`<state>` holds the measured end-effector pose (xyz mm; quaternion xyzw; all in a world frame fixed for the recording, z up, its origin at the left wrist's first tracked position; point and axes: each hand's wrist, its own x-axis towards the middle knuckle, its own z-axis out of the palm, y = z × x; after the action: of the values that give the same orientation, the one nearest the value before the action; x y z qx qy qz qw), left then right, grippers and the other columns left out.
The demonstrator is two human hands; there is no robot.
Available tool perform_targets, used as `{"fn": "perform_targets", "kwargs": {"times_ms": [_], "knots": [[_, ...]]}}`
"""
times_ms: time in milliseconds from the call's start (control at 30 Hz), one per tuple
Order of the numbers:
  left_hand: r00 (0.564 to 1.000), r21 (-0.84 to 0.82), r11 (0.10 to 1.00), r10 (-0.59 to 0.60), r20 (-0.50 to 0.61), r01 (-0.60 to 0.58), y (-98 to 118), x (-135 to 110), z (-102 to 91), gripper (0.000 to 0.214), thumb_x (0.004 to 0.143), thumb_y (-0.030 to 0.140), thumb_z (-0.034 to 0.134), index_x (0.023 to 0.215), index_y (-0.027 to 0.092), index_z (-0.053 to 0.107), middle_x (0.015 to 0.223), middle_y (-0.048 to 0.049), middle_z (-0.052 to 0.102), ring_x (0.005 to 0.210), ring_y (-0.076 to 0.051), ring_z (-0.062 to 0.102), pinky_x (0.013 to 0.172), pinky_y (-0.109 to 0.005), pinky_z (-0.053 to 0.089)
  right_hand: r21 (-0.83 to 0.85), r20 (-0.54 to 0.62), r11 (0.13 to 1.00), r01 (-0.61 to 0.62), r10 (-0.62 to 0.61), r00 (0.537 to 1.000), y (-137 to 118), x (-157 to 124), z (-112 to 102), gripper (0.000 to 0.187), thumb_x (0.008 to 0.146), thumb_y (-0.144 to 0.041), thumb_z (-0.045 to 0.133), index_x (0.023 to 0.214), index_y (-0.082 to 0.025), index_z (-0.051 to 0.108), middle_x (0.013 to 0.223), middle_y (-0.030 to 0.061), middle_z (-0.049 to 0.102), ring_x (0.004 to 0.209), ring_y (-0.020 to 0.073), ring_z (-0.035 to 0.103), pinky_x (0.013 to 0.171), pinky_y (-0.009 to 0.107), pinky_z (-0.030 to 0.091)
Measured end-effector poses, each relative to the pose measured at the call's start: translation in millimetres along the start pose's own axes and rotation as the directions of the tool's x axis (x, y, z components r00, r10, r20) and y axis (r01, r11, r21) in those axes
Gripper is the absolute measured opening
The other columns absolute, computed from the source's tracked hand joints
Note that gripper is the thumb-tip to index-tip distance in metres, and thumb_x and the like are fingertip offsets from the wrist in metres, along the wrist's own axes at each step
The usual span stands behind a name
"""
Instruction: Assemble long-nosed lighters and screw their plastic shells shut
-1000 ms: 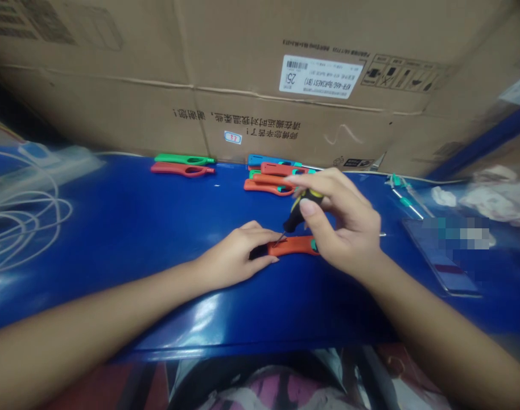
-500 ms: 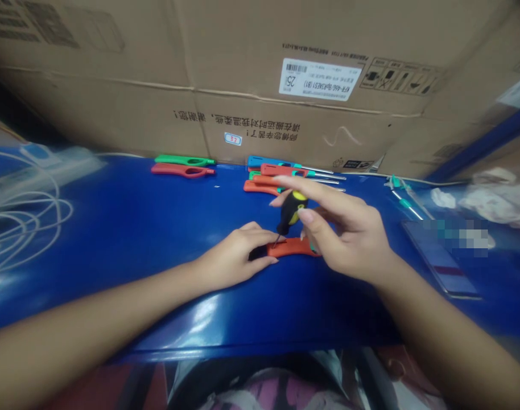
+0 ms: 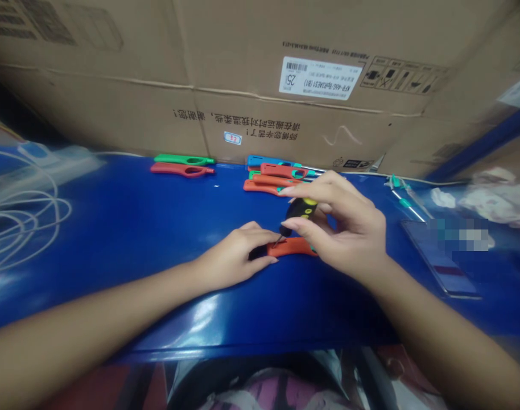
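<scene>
An orange plastic handle piece [image 3: 292,246] lies on the blue table [image 3: 127,228] in front of me. My left hand [image 3: 236,254] pinches its left end between thumb and fingers and holds it flat. My right hand [image 3: 341,228] grips a small screwdriver [image 3: 297,213] with a black and yellow handle. Its thin tip rests on the left end of the orange piece, close to my left fingertips.
A stack of orange, blue and teal handle pieces [image 3: 277,173] lies behind my hands. A green piece [image 3: 184,160] and a red piece [image 3: 182,169] sit farther left. Big cardboard boxes [image 3: 260,85] wall off the back. White cable coils [image 3: 25,210] lie left, a phone [image 3: 443,256] right.
My right-hand fingers have shifted round the screwdriver handle, which tilted upright and back again. My left hand and the orange piece have stayed put.
</scene>
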<state>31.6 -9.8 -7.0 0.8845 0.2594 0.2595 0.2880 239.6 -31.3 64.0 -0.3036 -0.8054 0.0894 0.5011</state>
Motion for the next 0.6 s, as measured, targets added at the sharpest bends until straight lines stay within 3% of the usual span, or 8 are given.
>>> {"fn": "perform_targets", "kwargs": {"times_ms": [100, 200, 267, 400, 467, 600], "knots": [[1.000, 0.008, 1.000, -0.002, 0.000, 0.002, 0.7, -0.4, -0.1, 0.027, 0.093, 0.022, 0.067, 0.120, 0.018, 0.068, 0.114, -0.0070, 0.072, 0.103, -0.023, 0.062, 0.095, -0.041, 0.050, -0.035, 0.010, 0.997, 0.061, -0.061, 0.998, 0.4, 0.6, -0.2, 0.037, 0.092, -0.014, 0.066, 0.128, -0.025, 0.068, 0.114, 0.0062, 0.072, 0.092, 0.0179, 0.067, 0.076, 0.033, 0.060], [1.000, 0.017, 1.000, -0.010, -0.003, 0.010, 1.9, -0.2, -0.8, 0.027, 0.092, 0.021, 0.069, 0.118, 0.017, 0.068, 0.109, -0.0073, 0.073, 0.098, -0.022, 0.062, 0.090, -0.038, 0.051, 0.091, 0.116, 0.995, 0.039, -0.049, 0.992, -2.4, 2.5, -1.9, 0.040, 0.098, -0.013, 0.052, 0.136, -0.024, 0.061, 0.121, 0.0073, 0.071, 0.109, 0.0206, 0.066, 0.093, 0.040, 0.057], [1.000, 0.018, 1.000, -0.008, -0.006, 0.008, 2.0, -0.1, -0.7, 0.023, 0.092, 0.022, 0.069, 0.115, 0.018, 0.069, 0.109, -0.0070, 0.072, 0.099, -0.023, 0.063, 0.090, -0.037, 0.051, 0.121, 0.138, 0.992, 0.027, -0.044, 0.989, -4.7, 3.4, -1.3, 0.034, 0.097, -0.014, 0.057, 0.128, -0.024, 0.066, 0.112, 0.0056, 0.073, 0.101, 0.0195, 0.068, 0.090, 0.038, 0.057], [0.999, 0.012, 1.000, 0.017, -0.027, -0.016, 0.2, -0.1, 1.0, 0.019, 0.092, 0.020, 0.069, 0.111, 0.020, 0.069, 0.104, -0.0041, 0.073, 0.096, -0.021, 0.064, 0.088, -0.035, 0.051, -0.028, -0.005, 0.998, 0.053, -0.054, 0.999, -7.5, 1.0, 4.5, 0.025, 0.087, -0.020, 0.075, 0.111, -0.024, 0.073, 0.094, 0.0024, 0.070, 0.079, 0.0143, 0.066, 0.079, 0.031, 0.058], [0.999, 0.011, 1.000, 0.020, -0.033, -0.020, -0.3, 0.0, 1.4, 0.018, 0.091, 0.019, 0.070, 0.109, 0.019, 0.069, 0.102, -0.0039, 0.073, 0.095, -0.021, 0.063, 0.088, -0.036, 0.050, -0.057, -0.028, 0.996, 0.071, -0.073, 0.997, -8.3, -0.6, 6.1, 0.027, 0.090, -0.020, 0.072, 0.117, -0.022, 0.071, 0.100, 0.0052, 0.071, 0.084, 0.0153, 0.067, 0.080, 0.031, 0.059], [1.000, 0.008, 1.000, 0.012, -0.019, -0.012, 0.2, 0.5, 0.5, 0.014, 0.092, 0.020, 0.069, 0.105, 0.017, 0.069, 0.102, -0.0054, 0.072, 0.097, -0.022, 0.063, 0.088, -0.036, 0.050, 0.109, 0.113, 0.994, 0.007, -0.020, 0.993, -9.1, -0.5, 3.3, 0.034, 0.098, -0.016, 0.055, 0.131, -0.020, 0.065, 0.118, 0.0093, 0.071, 0.106, 0.0209, 0.067, 0.086, 0.037, 0.059]]}}
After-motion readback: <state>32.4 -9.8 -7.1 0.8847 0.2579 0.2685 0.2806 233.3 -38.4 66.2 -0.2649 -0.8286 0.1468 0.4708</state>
